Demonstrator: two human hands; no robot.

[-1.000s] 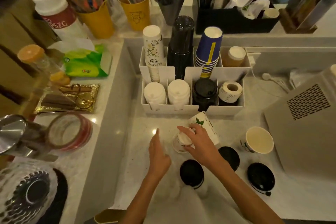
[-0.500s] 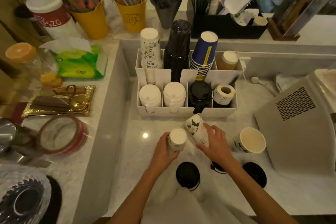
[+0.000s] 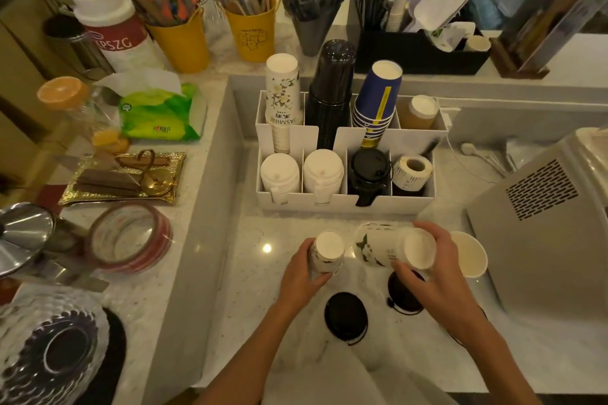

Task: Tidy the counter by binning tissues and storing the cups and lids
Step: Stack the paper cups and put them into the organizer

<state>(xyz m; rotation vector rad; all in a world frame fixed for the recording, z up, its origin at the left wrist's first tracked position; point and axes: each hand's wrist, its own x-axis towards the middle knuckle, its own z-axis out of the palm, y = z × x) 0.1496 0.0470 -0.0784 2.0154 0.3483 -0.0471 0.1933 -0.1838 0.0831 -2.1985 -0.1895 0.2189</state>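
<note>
My left hand (image 3: 301, 276) grips a white floral paper cup (image 3: 326, 251) held bottom-up above the counter. My right hand (image 3: 439, 276) holds a second floral paper cup (image 3: 391, 245) tipped on its side, base facing me. A third paper cup (image 3: 468, 253) stands open just right of my right hand. Two black lids lie on the counter: one (image 3: 345, 317) between my arms, another (image 3: 403, 297) partly hidden under my right hand. Behind them a white organizer (image 3: 339, 199) holds stacked floral cups (image 3: 283, 99), black cups, blue cups, white lids and black lids.
A grey machine (image 3: 543, 233) fills the right side. On the raised left ledge lie a green tissue pack (image 3: 161, 112), a gold tray (image 3: 125, 179), a tape roll (image 3: 130, 238) and a glass dish. Yellow utensil pots (image 3: 251, 31) stand at the back.
My left hand took hold of the small cup and lifted it. My right hand turned the other cup onto its side and moved it right, so its base now faces me.
</note>
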